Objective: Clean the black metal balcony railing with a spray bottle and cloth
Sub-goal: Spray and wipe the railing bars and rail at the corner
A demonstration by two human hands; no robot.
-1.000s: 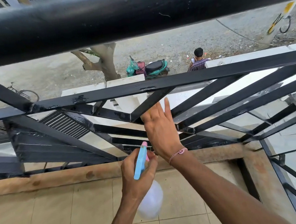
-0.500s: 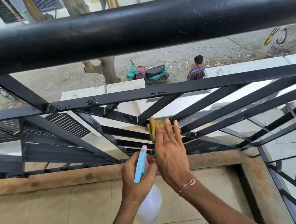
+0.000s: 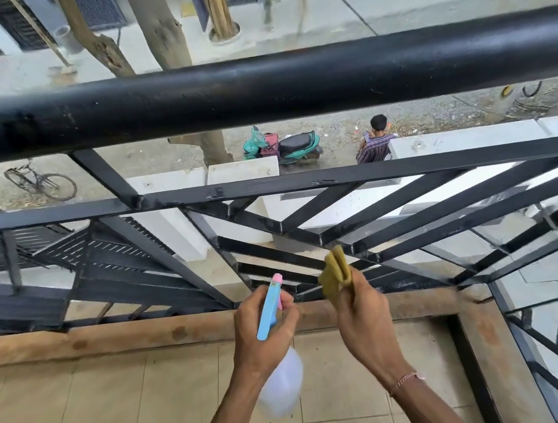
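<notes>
The black metal railing [image 3: 258, 89] runs across the view, a thick round top bar above flat slanted bars [image 3: 409, 221] that fan out below. My left hand [image 3: 259, 334] grips a spray bottle [image 3: 280, 387] with a clear body and a blue and pink head, its nozzle aimed at the lower bars. My right hand [image 3: 361, 319] holds a folded yellow cloth [image 3: 336, 274] bunched upright, just in front of the lower bars near where they meet.
A brown ledge [image 3: 111, 335] lies under the railing, with beige floor tiles [image 3: 85, 411] on my side. The railing turns a corner at the right [image 3: 542, 338]. Far below lie a street, a teal scooter [image 3: 291, 146], a bicycle [image 3: 40, 181] and a person [image 3: 375, 141].
My right hand was pressed flat against the lower bars; it has pulled back towards me and now holds the yellow cloth bunched up. The view has tilted upward. The left hand kept the bottle steady.
</notes>
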